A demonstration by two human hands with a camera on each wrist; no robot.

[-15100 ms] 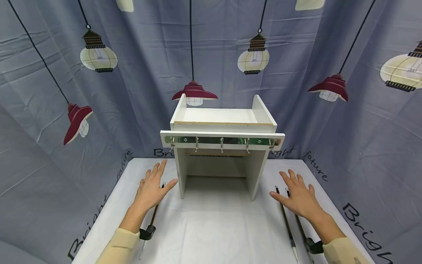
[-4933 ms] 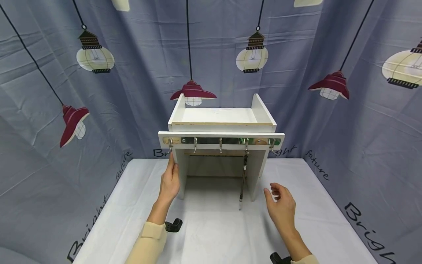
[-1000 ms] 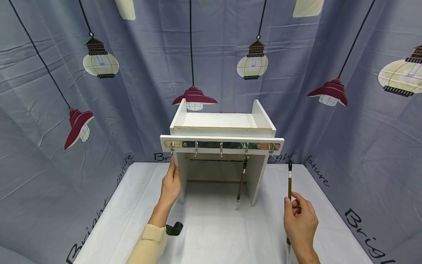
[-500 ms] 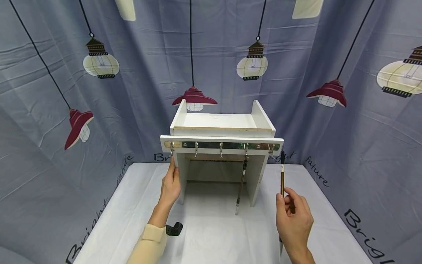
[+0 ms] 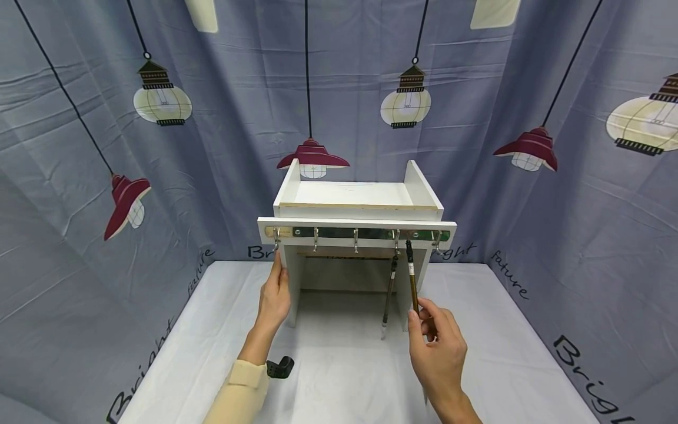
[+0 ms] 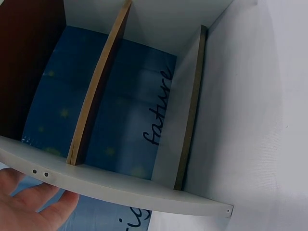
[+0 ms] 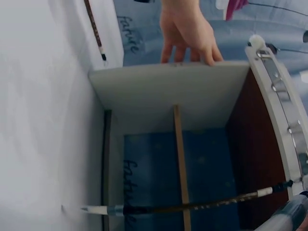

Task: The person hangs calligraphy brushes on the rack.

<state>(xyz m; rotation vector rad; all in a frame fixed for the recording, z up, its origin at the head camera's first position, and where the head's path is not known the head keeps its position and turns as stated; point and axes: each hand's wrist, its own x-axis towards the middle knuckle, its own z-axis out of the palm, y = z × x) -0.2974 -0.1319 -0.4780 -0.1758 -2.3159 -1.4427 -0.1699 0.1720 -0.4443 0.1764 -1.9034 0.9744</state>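
Note:
My right hand (image 5: 439,350) pinches a dark-handled calligraphy brush (image 5: 412,277) between thumb and fingers, cord-loop end up. Its top lies in front of the hook rail (image 5: 365,234), between the two rightmost hooks; whether it touches is unclear. Another calligraphy brush (image 5: 389,294) hangs from the second hook from the right, clear-capped tip down, also seen as a hanging brush (image 7: 202,205) in the right wrist view. My left hand (image 5: 273,300) rests with straight fingers against the outside of the left side panel (image 7: 168,91) of the white shelf unit; its thumb is partly hidden.
The white shelf unit's top tray (image 5: 355,189) stands above the rail. A third brush (image 7: 95,33) lies on the white-covered table (image 5: 339,377), beyond the left panel. A lamp-printed curtain (image 5: 228,147) closes off the back and sides.
Since the first frame, one brush has come to hang on a hook and my left hand has gone to the panel. Over the last second my right hand carried its brush left to the rail.

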